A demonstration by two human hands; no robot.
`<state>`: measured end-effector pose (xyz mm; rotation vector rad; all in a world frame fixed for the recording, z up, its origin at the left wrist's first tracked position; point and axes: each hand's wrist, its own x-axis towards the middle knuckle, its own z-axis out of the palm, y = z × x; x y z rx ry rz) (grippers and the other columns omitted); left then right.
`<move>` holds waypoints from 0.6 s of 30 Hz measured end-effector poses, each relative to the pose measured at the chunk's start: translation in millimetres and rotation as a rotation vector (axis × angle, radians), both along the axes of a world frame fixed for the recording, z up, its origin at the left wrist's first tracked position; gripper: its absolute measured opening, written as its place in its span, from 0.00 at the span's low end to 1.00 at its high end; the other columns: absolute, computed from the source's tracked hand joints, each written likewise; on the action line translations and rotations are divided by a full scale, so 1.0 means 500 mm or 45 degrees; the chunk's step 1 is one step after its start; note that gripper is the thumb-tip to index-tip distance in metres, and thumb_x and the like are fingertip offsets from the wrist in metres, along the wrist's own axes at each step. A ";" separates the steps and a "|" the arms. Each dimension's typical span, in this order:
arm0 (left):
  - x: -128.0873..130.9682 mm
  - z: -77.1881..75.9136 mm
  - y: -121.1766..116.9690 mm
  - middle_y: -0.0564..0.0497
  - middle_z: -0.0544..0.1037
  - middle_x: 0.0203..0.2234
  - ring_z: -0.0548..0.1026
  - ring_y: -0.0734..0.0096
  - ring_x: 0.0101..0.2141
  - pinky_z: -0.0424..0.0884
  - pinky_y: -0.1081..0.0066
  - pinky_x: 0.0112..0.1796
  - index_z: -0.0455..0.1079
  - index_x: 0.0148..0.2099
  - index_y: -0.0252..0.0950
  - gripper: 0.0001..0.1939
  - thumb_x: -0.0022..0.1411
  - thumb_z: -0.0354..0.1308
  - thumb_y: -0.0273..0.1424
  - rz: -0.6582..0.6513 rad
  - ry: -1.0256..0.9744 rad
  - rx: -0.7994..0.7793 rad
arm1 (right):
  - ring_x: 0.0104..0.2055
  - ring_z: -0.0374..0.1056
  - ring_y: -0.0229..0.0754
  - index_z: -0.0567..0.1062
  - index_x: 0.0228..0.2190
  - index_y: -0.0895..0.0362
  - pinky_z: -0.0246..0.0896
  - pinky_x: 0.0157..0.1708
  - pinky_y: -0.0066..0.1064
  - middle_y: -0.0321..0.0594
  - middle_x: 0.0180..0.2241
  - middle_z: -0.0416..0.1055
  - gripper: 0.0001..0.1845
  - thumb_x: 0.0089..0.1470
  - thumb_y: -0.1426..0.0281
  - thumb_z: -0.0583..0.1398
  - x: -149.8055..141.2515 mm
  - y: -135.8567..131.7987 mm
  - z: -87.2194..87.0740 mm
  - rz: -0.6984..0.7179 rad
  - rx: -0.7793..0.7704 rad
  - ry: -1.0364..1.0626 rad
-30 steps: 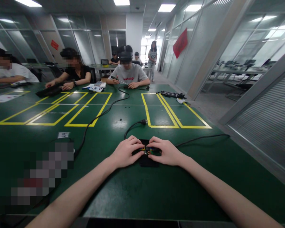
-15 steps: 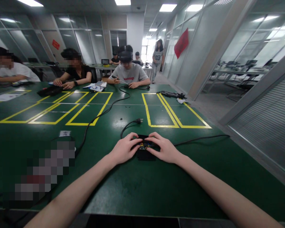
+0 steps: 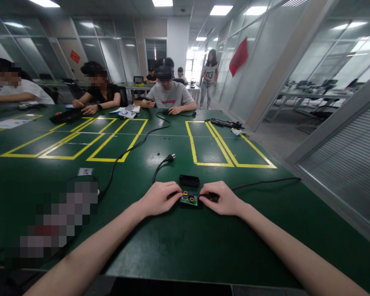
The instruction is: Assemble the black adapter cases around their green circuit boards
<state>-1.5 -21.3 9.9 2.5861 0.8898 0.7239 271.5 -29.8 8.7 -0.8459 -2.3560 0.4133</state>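
A small green circuit board (image 3: 189, 200) with copper-coloured ring coils and bits of blue wire lies between my hands, over one black plastic case half (image 3: 191, 206). My left hand (image 3: 160, 198) is closed, thumb and forefinger pinching the board's left end. At the right end, the closed fingertips of my right hand (image 3: 223, 199) pinch the board's edge where wires meet it. A black cable passes through the right hand's curled fingers. Just beyond the board sits the other black case half (image 3: 189, 180). Behind my left hand, a black power plug (image 3: 170, 158) rests on its cord.
The green table (image 3: 172, 250) carries yellow tape outlines (image 3: 214, 165). A black cable (image 3: 265, 182) runs off right. At left lie a pixelated object (image 3: 64, 218), a label (image 3: 85, 172) and a long cord (image 3: 112, 170). A folded tripod (image 3: 223, 123) lies at the far right. People sit opposite.
My hands have drawn apart to the board's two ends, uncovering its face. The far case half now shows clearly, and the plug has shifted left. A standing person in the background has moved slightly.
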 end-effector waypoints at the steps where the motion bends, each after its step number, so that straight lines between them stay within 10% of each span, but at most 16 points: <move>1: -0.002 -0.001 0.000 0.50 0.80 0.33 0.77 0.71 0.31 0.70 0.73 0.34 0.75 0.40 0.37 0.11 0.73 0.53 0.32 -0.036 0.004 -0.028 | 0.23 0.67 0.37 0.75 0.28 0.55 0.60 0.26 0.28 0.37 0.24 0.74 0.09 0.60 0.67 0.60 0.000 0.000 0.000 0.018 -0.029 -0.020; 8: 0.016 -0.006 -0.006 0.52 0.81 0.32 0.77 0.70 0.31 0.69 0.73 0.34 0.76 0.38 0.38 0.09 0.70 0.57 0.32 0.068 -0.002 -0.221 | 0.26 0.71 0.38 0.78 0.32 0.56 0.63 0.29 0.28 0.38 0.27 0.77 0.07 0.59 0.68 0.61 0.011 0.018 -0.007 -0.016 -0.052 -0.037; 13: 0.027 -0.008 -0.006 0.52 0.79 0.33 0.76 0.65 0.37 0.71 0.70 0.38 0.77 0.41 0.40 0.08 0.71 0.57 0.34 0.342 0.044 -0.042 | 0.30 0.75 0.40 0.80 0.33 0.55 0.67 0.34 0.30 0.40 0.30 0.80 0.09 0.63 0.66 0.60 0.012 0.026 -0.009 -0.030 -0.049 -0.055; 18: 0.017 -0.012 0.009 0.52 0.78 0.32 0.75 0.66 0.36 0.71 0.69 0.37 0.75 0.39 0.39 0.07 0.69 0.57 0.33 0.282 0.028 -0.004 | 0.31 0.74 0.41 0.80 0.37 0.55 0.68 0.33 0.31 0.41 0.32 0.80 0.08 0.62 0.65 0.61 0.007 0.029 -0.009 -0.104 -0.060 -0.079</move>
